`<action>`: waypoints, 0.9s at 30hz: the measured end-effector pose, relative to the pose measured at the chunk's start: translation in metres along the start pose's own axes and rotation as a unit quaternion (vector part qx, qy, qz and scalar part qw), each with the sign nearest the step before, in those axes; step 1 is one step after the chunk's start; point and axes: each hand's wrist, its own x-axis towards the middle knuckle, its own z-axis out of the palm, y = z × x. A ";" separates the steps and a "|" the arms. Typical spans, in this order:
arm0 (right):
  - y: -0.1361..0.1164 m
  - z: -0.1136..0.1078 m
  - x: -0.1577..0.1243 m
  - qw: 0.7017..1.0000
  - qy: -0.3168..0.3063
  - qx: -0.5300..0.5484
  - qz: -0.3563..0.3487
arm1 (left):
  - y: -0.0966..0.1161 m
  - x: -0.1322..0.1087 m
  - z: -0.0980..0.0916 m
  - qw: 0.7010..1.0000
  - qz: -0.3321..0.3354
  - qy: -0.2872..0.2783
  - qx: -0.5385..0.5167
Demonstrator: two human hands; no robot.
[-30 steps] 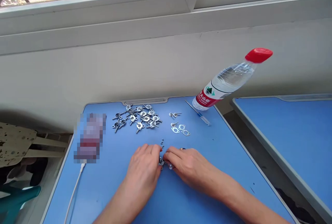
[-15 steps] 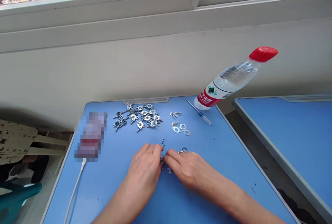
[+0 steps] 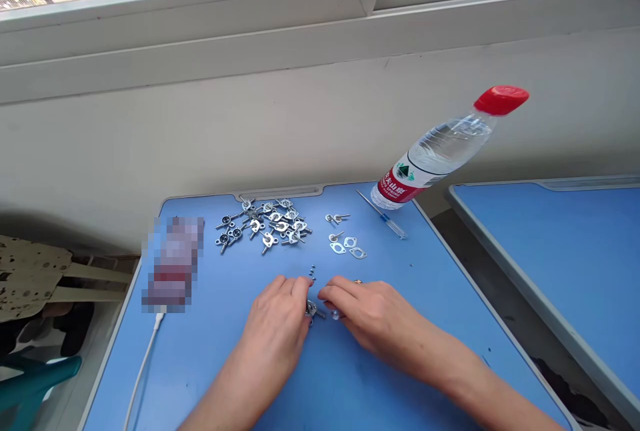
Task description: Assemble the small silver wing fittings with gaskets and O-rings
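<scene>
My left hand (image 3: 280, 314) is closed, its fingertips gripping a small metal flanged part (image 3: 312, 310) low over the blue table (image 3: 240, 384). A short metal stub of that part points to the right. My right hand (image 3: 367, 311) is closed just beside it, with a gap between the two hands. A small clear end (image 3: 335, 314) shows under its fingers; the rest of that object is hidden. Behind the hands lie several tiny screws (image 3: 313, 271). Farther back are flat metal oval rings (image 3: 339, 248) and small pin-ended metal pieces (image 3: 341, 218).
A pile of similar metal parts (image 3: 275, 221) lies at the back left. The blurred phone (image 3: 175, 264) with a white cable (image 3: 145, 364) is at the left. A screwdriver (image 3: 385, 216) lies near the upright water bottle (image 3: 425, 158) at the back right. Another blue table (image 3: 575, 251) stands to the right.
My right hand has moved slightly away from the metal part, and the clear end has shifted up and right. More of the part in my left hand now shows.
</scene>
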 end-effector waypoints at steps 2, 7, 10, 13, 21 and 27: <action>0.003 -0.002 -0.001 1.000 0.005 0.014 0.003 | 0.000 0.000 0.000 1.000 0.002 0.004 -0.001; 0.000 0.000 -0.001 1.000 -0.020 0.007 0.000 | -0.001 0.000 0.001 1.000 0.005 0.021 -0.004; -0.003 0.006 0.000 1.000 -0.023 -0.009 -0.006 | -0.001 0.001 0.001 1.000 0.005 0.017 -0.006; -0.003 0.012 0.000 1.000 -0.012 -0.021 -0.012 | 0.000 0.001 0.000 1.000 0.001 0.014 -0.004; -0.003 0.011 0.000 1.000 0.001 -0.019 -0.009 | 0.003 0.000 -0.002 1.000 -0.002 0.011 -0.006; -0.002 0.017 -0.001 1.000 -0.003 -0.006 -0.012 | 0.003 0.000 -0.001 1.000 0.009 0.015 -0.001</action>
